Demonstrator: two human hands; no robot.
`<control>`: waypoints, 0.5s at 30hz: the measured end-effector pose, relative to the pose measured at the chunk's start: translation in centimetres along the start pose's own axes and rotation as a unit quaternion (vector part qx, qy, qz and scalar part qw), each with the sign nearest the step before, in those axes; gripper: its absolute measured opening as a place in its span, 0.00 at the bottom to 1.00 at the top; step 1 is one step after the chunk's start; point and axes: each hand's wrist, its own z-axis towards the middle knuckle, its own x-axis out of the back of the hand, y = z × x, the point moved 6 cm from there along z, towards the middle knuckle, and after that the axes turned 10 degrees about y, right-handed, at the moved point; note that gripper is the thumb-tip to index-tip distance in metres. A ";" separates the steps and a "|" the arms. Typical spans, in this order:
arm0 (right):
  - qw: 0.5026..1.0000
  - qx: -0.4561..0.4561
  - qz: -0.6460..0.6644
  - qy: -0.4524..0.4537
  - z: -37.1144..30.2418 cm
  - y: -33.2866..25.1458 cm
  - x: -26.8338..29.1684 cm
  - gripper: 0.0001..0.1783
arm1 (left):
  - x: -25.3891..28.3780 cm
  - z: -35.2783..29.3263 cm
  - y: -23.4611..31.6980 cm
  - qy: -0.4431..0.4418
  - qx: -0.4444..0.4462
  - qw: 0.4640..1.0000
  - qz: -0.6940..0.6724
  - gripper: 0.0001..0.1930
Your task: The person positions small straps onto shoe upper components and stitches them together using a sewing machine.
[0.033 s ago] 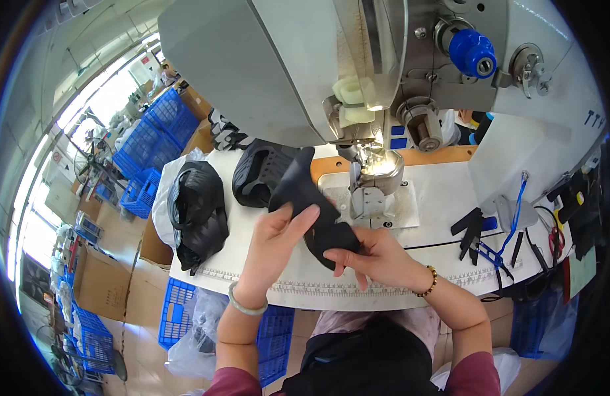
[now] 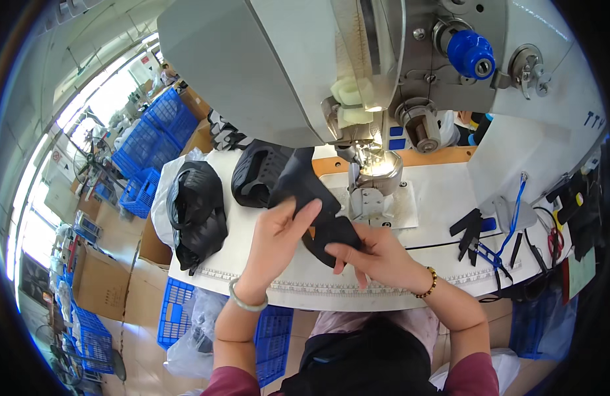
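Note:
Both of my hands hold a curved black shoe upper piece [image 2: 303, 183] above the front of a white sewing table. My left hand [image 2: 275, 234] pinches its left side, with the thumb on top. My right hand [image 2: 374, 257] grips its lower right end between thumb and fingers. The fingers underneath are partly hidden. Just beyond the piece stands the lit needle area and metal post [image 2: 377, 173] of a sewing machine, apart from my hands. Left of the post sits a perforated black shoe upper [image 2: 253, 175]. Farther left lies a stack of black uppers [image 2: 199, 211].
The machine's grey head [image 2: 232, 66] overhangs the far side. Black strips [image 2: 472, 232] and blue-handled snips [image 2: 491, 254] lie on the right of the table [image 2: 450, 264]. Below its left edge are a blue crate [image 2: 175, 313] and plastic bags [image 2: 202, 330]. Cardboard boxes [image 2: 103, 280] stand left.
The black piece has tilted slightly in my hands, and its lower end has risen a little. Both hands keep their grip.

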 end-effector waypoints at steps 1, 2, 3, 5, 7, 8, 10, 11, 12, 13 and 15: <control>1.000 0.000 -0.002 0.000 0.0 -0.2 0.1 0.15 | -0.5 0.6 0.0 0.001 -0.001 1.000 -0.002 0.14; 0.999 0.011 0.015 0.036 0.1 -0.5 0.7 0.14 | -1.0 1.1 0.0 0.019 -0.009 0.999 -0.026 0.14; 0.996 0.022 0.032 0.074 0.2 -0.8 1.5 0.14 | -1.7 1.7 0.1 0.034 -0.019 0.998 -0.051 0.13; 0.995 0.032 0.038 0.088 0.6 -1.1 2.3 0.13 | -3.1 2.6 0.5 0.042 -0.020 0.999 -0.023 0.12; 0.989 0.050 0.052 0.133 0.8 -1.6 3.2 0.14 | -3.9 3.6 0.8 0.107 -0.041 0.993 -0.022 0.11; 0.986 0.061 0.047 0.147 0.8 -1.7 3.6 0.14 | -4.8 4.6 0.3 0.097 -0.080 0.990 -0.071 0.11; 0.984 0.060 0.060 0.158 1.0 -1.9 3.9 0.14 | -5.3 5.8 -0.2 0.089 -0.079 0.991 -0.053 0.10; 0.981 0.057 0.076 0.168 1.1 -1.9 4.1 0.14 | -5.5 6.3 -0.6 0.081 -0.076 0.993 -0.033 0.09; 0.980 0.059 0.073 0.173 1.2 -1.6 4.2 0.14 | -5.8 7.0 -0.9 0.074 -0.085 0.993 -0.029 0.08; 0.979 0.065 0.077 0.176 1.3 -1.2 4.3 0.14 | -5.9 7.2 -1.2 0.070 -0.087 0.993 -0.034 0.08; 0.977 0.072 0.080 0.183 1.3 -1.1 4.3 0.15 | -6.2 7.4 -1.3 0.022 -0.090 0.995 -0.048 0.07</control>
